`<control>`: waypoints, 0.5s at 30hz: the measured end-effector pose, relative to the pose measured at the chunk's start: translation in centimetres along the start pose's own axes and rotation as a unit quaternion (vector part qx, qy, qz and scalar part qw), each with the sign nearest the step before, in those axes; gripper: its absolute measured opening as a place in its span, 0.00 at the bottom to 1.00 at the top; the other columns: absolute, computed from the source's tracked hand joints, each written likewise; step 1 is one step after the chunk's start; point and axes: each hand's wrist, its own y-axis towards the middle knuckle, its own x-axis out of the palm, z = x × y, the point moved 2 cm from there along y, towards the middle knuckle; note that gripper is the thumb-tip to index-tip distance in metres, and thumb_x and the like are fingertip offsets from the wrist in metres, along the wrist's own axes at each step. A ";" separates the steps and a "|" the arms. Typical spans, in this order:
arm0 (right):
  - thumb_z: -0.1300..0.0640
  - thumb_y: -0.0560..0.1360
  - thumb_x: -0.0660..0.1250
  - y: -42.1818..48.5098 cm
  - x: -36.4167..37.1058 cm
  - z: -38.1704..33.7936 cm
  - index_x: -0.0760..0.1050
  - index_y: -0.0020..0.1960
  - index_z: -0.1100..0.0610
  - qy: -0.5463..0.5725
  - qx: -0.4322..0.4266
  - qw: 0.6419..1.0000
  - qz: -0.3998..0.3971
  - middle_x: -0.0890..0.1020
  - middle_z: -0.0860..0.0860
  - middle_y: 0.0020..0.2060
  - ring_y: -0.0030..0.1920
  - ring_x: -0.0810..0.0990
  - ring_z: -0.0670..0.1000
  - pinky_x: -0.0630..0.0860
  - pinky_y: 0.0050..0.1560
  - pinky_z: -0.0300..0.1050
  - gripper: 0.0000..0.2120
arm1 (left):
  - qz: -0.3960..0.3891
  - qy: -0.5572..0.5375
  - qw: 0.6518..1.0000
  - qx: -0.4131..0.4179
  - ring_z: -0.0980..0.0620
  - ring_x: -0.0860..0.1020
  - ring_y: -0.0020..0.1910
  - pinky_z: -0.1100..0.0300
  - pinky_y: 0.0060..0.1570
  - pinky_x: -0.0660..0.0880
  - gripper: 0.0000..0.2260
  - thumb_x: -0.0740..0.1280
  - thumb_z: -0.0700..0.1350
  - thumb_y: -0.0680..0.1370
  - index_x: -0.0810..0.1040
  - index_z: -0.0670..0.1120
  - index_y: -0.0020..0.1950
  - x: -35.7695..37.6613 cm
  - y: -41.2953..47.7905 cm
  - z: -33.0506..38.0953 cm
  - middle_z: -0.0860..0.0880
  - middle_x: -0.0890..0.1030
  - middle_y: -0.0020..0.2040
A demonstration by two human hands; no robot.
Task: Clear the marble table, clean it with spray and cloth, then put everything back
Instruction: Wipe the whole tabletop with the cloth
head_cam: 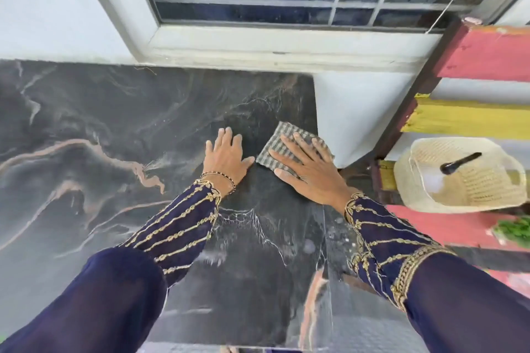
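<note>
The dark marble table (114,123) with pale and rust veins fills the left and middle of the head view. A folded grey checked cloth (275,137) lies near the table's far right corner. My right hand (307,166) lies flat on the cloth, fingers spread, pressing it onto the marble. My left hand (225,156) rests flat on the bare marble just left of the cloth, fingers apart, holding nothing. Both arms wear dark blue sleeves with gold embroidery. No spray bottle is in view.
A white wall and a window frame (258,37) run along the table's far edge. To the right stands a red and yellow painted wooden bench (473,114) with a woven basket (473,189) on it holding a black-handled item (459,163). Green leaves (516,231) sit below it.
</note>
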 end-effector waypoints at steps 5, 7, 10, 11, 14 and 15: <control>0.32 0.81 0.37 -7.9 1.4 -4.8 0.54 0.81 0.37 0.008 -0.010 1.000 0.017 0.50 0.45 0.83 0.83 0.45 0.50 0.43 0.80 0.60 0.30 | 0.033 -0.095 0.994 0.050 0.44 0.54 0.78 0.47 0.75 0.52 0.21 0.58 0.46 0.82 0.62 0.41 0.74 2.2 -9.4 1.3 0.41 0.59 0.77; 0.33 0.83 0.42 -10.7 2.1 -6.3 0.56 0.81 0.38 0.001 -0.015 0.999 0.029 0.53 0.47 0.83 0.83 0.48 0.52 0.48 0.80 0.61 0.28 | 0.038 -0.100 0.992 0.061 0.44 0.56 0.77 0.48 0.75 0.54 0.20 0.58 0.44 0.81 0.64 0.41 0.73 3.1 -12.5 0.9 0.41 0.61 0.76; 0.36 0.84 0.47 -15.5 3.2 -8.8 0.57 0.81 0.39 -0.004 -0.024 0.999 0.037 0.55 0.48 0.83 0.83 0.51 0.53 0.51 0.80 0.62 0.26 | 0.029 -0.096 0.993 0.067 0.43 0.59 0.76 0.47 0.74 0.58 0.19 0.58 0.42 0.81 0.66 0.41 0.72 4.2 -17.4 0.0 0.42 0.64 0.75; 0.37 0.84 0.48 -16.9 3.4 -9.7 0.57 0.81 0.39 -0.003 -0.027 0.999 0.040 0.56 0.48 0.83 0.83 0.51 0.54 0.51 0.80 0.62 0.26 | 0.025 -0.096 0.993 0.063 0.43 0.59 0.76 0.46 0.74 0.58 0.19 0.58 0.43 0.81 0.66 0.41 0.72 4.4 -18.8 -0.3 0.42 0.64 0.75; 0.39 0.85 0.47 -21.0 4.0 -12.2 0.57 0.81 0.40 -0.001 -0.037 0.999 0.029 0.55 0.49 0.83 0.83 0.51 0.54 0.50 0.80 0.61 0.25 | 0.007 -0.090 0.994 0.059 0.43 0.58 0.76 0.46 0.74 0.58 0.20 0.59 0.43 0.80 0.65 0.42 0.72 4.7 -22.6 -1.0 0.42 0.63 0.75; 0.39 0.86 0.46 -22.5 4.1 -13.0 0.56 0.81 0.40 0.001 -0.040 0.999 0.018 0.54 0.49 0.83 0.83 0.50 0.54 0.48 0.80 0.61 0.25 | 0.001 -0.086 0.994 0.061 0.43 0.58 0.77 0.46 0.74 0.58 0.20 0.59 0.43 0.80 0.65 0.42 0.72 4.7 -24.0 -1.1 0.42 0.63 0.75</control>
